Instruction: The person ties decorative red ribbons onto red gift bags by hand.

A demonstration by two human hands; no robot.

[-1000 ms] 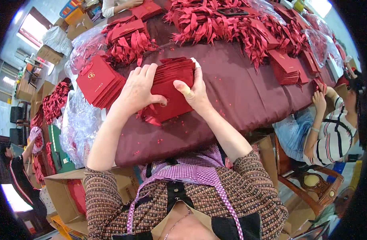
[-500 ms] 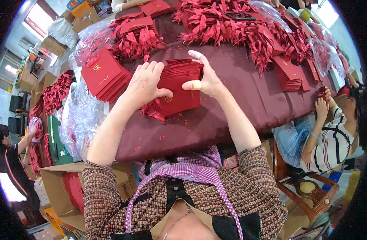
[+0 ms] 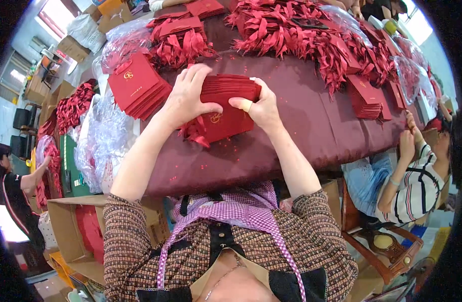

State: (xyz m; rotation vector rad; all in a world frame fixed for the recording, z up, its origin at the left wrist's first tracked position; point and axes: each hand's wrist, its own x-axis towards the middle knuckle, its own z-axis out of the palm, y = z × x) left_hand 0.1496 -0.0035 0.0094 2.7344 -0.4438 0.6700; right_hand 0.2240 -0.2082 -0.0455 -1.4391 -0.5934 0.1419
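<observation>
A thick stack of red paper gift bags [image 3: 230, 123] stands before me on the table, with my hands on its two sides. My left hand [image 3: 184, 98] grips its left side, the thumb across the front face and the fingers over the top. On the right end, my right hand [image 3: 261, 104] holds the stack with its thumb on the front and its fingers behind, partly hidden. Pale tape wraps that thumb. Red ribbon ends [image 3: 198, 133] stick out at the stack's lower left. Beside my left forearm lies a fanned pile of red bags [image 3: 135, 88].
Ribboned red bags [image 3: 281, 32] heap along the far side of the dark red tablecloth [image 3: 301, 116], where red scraps lie scattered. Clear plastic wrap [image 3: 105, 141] and an open cardboard box [image 3: 72, 231] are at left. A co-worker in a striped top [image 3: 417, 189] sits at right.
My right hand's fingers have drawn in from spread above the stack's corner to closed around its right end. The top edges of the bags look more even. My left hand stays on the stack.
</observation>
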